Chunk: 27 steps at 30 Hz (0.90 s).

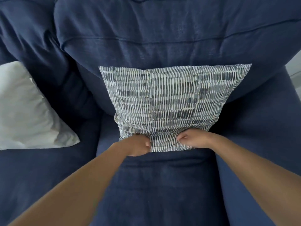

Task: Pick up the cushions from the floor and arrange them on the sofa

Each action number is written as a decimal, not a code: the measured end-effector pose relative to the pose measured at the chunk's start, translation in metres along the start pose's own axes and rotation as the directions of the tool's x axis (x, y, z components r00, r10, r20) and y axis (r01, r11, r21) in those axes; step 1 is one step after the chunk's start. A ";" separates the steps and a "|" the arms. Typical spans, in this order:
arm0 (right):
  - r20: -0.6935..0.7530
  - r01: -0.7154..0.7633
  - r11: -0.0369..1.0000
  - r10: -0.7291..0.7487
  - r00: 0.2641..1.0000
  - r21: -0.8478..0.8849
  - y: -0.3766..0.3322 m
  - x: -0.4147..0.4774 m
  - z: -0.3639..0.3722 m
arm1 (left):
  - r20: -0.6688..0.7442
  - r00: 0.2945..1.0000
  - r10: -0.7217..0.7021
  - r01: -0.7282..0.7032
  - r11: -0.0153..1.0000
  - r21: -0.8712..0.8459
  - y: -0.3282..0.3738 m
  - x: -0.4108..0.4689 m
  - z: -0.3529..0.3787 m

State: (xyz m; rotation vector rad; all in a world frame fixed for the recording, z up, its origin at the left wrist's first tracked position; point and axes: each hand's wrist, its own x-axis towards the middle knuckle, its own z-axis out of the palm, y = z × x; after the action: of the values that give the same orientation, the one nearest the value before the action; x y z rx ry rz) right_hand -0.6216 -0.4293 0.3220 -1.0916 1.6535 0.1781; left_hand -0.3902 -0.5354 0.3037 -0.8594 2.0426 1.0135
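Note:
A grey-and-white patterned cushion [169,101] stands upright on the dark blue sofa [162,176], leaning against the back cushion. My left hand [138,145] grips its lower left edge with fingers curled in. My right hand [192,138] clasps the lower right edge, pinching the fabric. A white cushion [26,111] leans on the sofa seat at the left, against the neighbouring back cushion.
The sofa's large blue back cushions [162,38] fill the upper view. The sofa's right arm [263,128] rises beside the patterned cushion. A strip of pale floor or wall [294,69] shows at the far right edge.

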 end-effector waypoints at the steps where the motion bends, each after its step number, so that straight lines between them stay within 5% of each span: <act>1: -0.036 -0.060 0.997 0.059 0.998 -0.053 0.016 -0.001 -0.003 | 0.009 0.997 -0.080 0.080 0.996 0.037 -0.021 0.002 0.004; 3: -0.209 -0.182 0.982 0.166 0.964 -0.058 0.053 -0.013 -0.010 | -0.076 0.969 -0.235 0.241 0.967 0.078 -0.059 -0.009 0.006; 5: -0.459 -0.131 0.960 0.236 0.856 0.249 0.078 -0.030 -0.020 | -0.332 0.876 -0.349 0.336 0.937 -0.097 -0.082 -0.030 -0.004; 6: -0.546 0.042 0.877 0.259 0.797 0.478 0.080 -0.041 -0.026 | -0.465 0.795 -0.388 0.252 0.910 -0.329 -0.083 -0.042 -0.012; 8: -0.583 0.397 0.508 0.284 0.761 0.765 0.066 -0.056 -0.044 | -0.610 0.667 -0.428 -0.211 0.677 -0.705 -0.066 -0.064 -0.033; 10: -0.596 0.529 0.291 0.234 0.768 0.797 0.040 -0.070 -0.064 | -0.664 0.659 -0.353 -0.498 0.457 -0.737 -0.033 -0.072 -0.058; 14: -0.665 0.588 0.319 0.257 0.701 0.743 0.002 -0.082 -0.096 | -0.681 0.627 -0.378 -0.628 0.273 -0.729 0.017 -0.071 -0.100; 18: -0.757 0.635 0.412 0.329 0.565 0.653 0.005 -0.090 -0.110 | -0.709 0.491 -0.507 -0.665 0.308 -0.680 0.011 -0.079 -0.116; 27: -0.694 0.526 0.467 0.346 0.632 0.711 0.021 -0.101 -0.109 | -0.646 0.522 -0.557 -0.613 0.282 -0.738 -0.001 -0.094 -0.135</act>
State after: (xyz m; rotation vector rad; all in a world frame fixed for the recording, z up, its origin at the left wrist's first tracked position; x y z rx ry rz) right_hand -0.7137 -0.4273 0.4407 -0.3545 1.9697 -1.3735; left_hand -0.3774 -0.6262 0.4401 -2.4814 1.8558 2.3746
